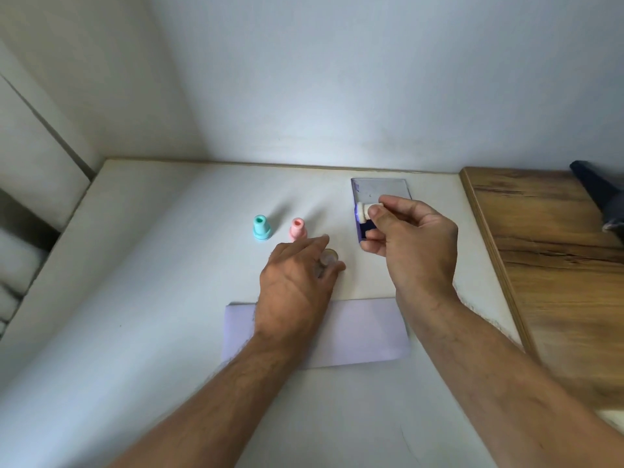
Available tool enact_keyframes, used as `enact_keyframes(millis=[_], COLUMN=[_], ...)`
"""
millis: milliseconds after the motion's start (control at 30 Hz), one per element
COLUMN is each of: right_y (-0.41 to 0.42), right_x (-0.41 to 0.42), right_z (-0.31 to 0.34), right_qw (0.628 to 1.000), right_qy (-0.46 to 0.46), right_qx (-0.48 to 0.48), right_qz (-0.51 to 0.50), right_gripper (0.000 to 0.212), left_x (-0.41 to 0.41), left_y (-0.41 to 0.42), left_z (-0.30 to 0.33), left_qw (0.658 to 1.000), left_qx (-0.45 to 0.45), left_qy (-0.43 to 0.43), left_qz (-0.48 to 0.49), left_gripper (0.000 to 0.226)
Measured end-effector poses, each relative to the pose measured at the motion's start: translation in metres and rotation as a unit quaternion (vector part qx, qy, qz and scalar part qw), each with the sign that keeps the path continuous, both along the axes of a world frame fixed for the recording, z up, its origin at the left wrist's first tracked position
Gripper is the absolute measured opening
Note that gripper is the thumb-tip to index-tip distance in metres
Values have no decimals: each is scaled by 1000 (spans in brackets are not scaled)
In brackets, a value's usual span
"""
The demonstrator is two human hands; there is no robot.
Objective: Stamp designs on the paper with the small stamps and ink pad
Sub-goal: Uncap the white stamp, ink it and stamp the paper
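While right hand (410, 238) pinches a white stamp (365, 211), left hand (297, 282) grips—perhaps—a cap (329, 256) on the white table (152, 298).

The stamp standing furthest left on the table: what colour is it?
Teal stamp, seen clearly in the head view.

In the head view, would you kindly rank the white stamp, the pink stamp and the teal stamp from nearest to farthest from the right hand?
Measured from the right hand:
1. White stamp: pinched in its fingers, over the ink pad.
2. Pink stamp: standing on the table to the left, just beyond the left hand.
3. Teal stamp: farther left again, the outermost of the three.
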State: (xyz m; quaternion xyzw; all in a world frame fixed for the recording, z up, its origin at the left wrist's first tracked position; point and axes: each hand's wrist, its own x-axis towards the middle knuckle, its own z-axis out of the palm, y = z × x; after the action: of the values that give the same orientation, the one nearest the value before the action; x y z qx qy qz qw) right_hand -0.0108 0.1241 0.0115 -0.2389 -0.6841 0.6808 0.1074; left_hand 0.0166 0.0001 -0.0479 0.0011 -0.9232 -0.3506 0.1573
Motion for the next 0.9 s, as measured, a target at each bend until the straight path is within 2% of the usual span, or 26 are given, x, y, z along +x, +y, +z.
enact_keyframes(millis=[67, 167, 300, 433, 533, 633, 733, 800, 900], right_y=[-4, -9, -22, -31, -30, -29, -30, -32, -37], right_x=[9, 33, 62, 63, 62, 62, 61, 59, 58], right_z=[2, 0, -12, -24, -32, -35, -37, -39, -39], right_qw=[999, 994, 981, 977, 978, 982, 985, 988, 993], right_qy=[3, 3, -37, -49, -44, -34, -25, -22, -25], right_qx=[-22, -89, -178, -196, -193, -180, -164, -143, -102], right_qz=[-31, -65, -72, -62, -61, -55, -54, -55, -57], right_gripper=[14, 12, 12, 12, 13, 12, 13, 13, 13], left_x=[1, 6, 10, 13, 13, 12, 20, 28, 42], left_y=[-1, -4, -5, -10, -27, -49, -73, -87, -99], left_z=[3, 7, 11, 26, 40, 51, 61, 64, 60], left_qw=[997, 978, 962, 955, 967, 967, 957, 945, 937], left_qx=[73, 201, 267, 294, 255, 175, 63, -24, -44], left_qy=[9, 13, 22, 35, -12, -178, -280, -323, -346], left_qz=[23, 54, 45, 23, -21, -41, -34, -32, -24], left_gripper=[21, 26, 25, 24, 22, 18, 21, 29, 34])
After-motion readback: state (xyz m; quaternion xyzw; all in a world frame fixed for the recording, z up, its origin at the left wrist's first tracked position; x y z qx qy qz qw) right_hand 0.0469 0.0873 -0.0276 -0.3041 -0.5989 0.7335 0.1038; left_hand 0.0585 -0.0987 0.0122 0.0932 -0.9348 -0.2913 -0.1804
